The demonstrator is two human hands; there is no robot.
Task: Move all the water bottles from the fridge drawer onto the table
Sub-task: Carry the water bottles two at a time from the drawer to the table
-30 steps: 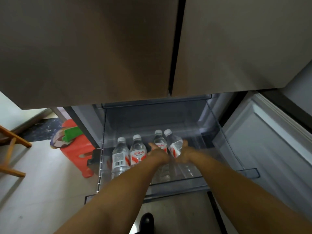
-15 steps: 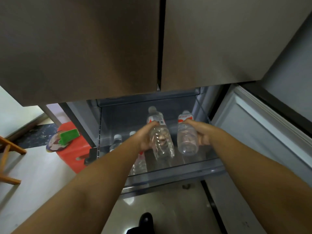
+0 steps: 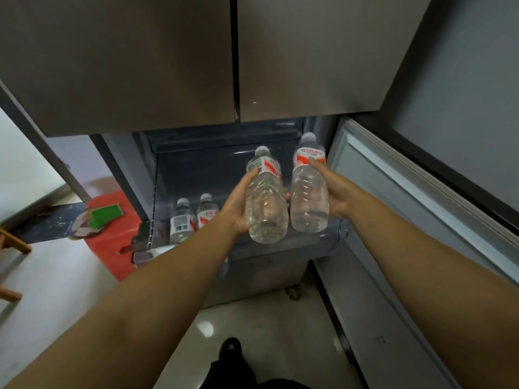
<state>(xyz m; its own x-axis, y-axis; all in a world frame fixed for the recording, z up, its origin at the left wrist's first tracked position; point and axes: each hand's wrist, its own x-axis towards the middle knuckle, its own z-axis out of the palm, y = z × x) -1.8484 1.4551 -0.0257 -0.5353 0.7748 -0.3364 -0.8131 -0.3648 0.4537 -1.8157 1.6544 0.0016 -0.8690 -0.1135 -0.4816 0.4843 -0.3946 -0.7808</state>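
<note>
My left hand grips a clear water bottle with a red and white label, lifted above the open fridge drawer. My right hand grips a second such bottle beside it, cap pointing away from me. Two more water bottles stand upright at the drawer's left side, partly hidden behind my left forearm.
Closed brown fridge doors hang above the drawer. An open lower door stands to the right. A red plastic stool with a green item lies left of the fridge. A wooden chair leg shows at the far left. Pale floor lies below.
Both hands took hold of a bottle each in the drawer and lifted them up and out toward me. Two bottles stay in the drawer.
</note>
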